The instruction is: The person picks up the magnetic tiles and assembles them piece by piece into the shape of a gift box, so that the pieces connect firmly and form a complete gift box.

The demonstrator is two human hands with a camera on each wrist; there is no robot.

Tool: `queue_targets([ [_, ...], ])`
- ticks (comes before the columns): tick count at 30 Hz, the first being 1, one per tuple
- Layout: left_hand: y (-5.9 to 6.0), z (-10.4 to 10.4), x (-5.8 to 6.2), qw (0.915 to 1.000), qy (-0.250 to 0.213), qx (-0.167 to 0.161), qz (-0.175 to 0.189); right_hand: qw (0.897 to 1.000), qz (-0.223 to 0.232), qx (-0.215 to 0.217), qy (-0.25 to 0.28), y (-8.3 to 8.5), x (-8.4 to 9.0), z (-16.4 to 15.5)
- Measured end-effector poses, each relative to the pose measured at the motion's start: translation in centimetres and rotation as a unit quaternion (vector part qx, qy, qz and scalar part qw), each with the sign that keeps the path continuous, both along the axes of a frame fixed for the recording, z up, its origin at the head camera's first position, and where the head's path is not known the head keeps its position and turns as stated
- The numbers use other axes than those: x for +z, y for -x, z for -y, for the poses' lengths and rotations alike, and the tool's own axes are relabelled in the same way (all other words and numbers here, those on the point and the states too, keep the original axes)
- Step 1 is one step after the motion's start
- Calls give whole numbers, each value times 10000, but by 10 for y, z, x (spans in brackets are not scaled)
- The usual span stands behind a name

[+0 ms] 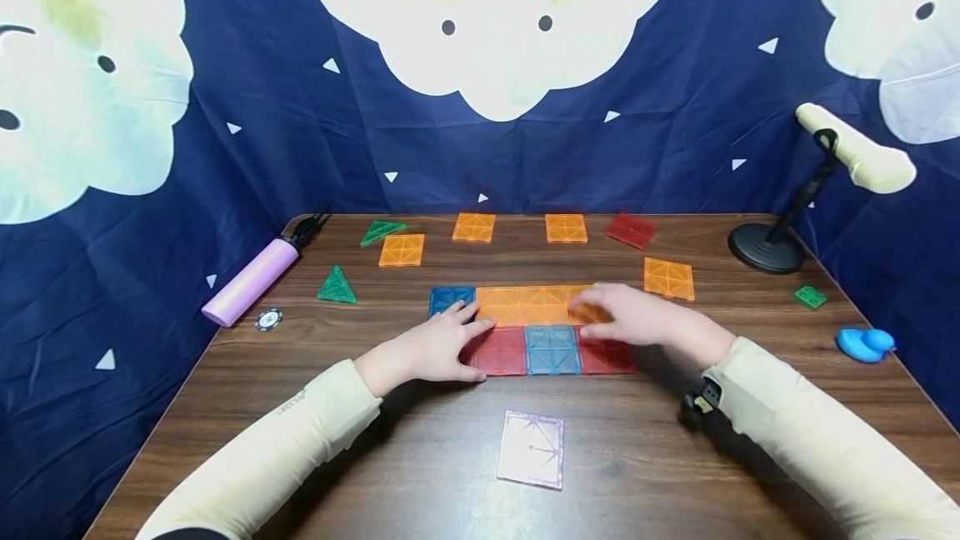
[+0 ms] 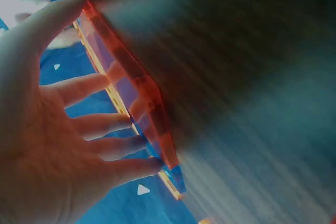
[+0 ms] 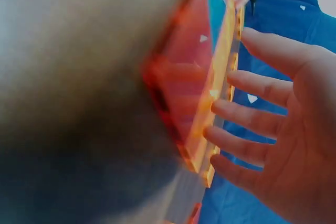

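I'm pressing my spread left hand (image 1: 435, 348) and spread right hand (image 1: 637, 319) flat onto the tile mat (image 1: 536, 327), keeping pressure even so the magnetic seams aren't shifting on the surface (image 1: 420, 457).

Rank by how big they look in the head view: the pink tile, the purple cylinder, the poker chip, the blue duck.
1. Purple cylinder
2. Pink tile, nearer the camera, so the top two are unsure
3. Blue duck
4. Poker chip

A flat patch of see-through square tiles (image 1: 536, 327) lies mid-table in two touching rows — far row: a blue tile (image 1: 448, 300) at the left, then orange tiles (image 1: 525, 305); near row: a red tile (image 1: 501, 352), a blue one, another red.
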State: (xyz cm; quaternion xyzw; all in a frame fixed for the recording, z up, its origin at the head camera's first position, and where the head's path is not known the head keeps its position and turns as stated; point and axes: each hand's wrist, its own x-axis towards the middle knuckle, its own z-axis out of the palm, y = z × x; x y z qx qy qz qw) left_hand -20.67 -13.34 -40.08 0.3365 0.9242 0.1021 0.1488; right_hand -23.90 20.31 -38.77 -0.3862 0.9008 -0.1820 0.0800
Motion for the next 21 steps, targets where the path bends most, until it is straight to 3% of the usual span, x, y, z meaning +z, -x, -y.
queue_targets([
  [6, 1, -2, 1, 10000, 33, -21, -29, 9976, -112, -685, 89, 53, 5, 9],
  [12, 2, -5, 0, 10000, -28, -62, 22, 9906, 29, -1347, -249, 104, -10, 10],
  [16, 0, -3, 0, 10000, -33, 8, 32, 9871, 217, -1511, -477, 119, -22, 16],
  [21, 0, -2, 1, 10000, -84, 1, -25, 9865, 199, -1530, -557, 123, -25, 22],
])
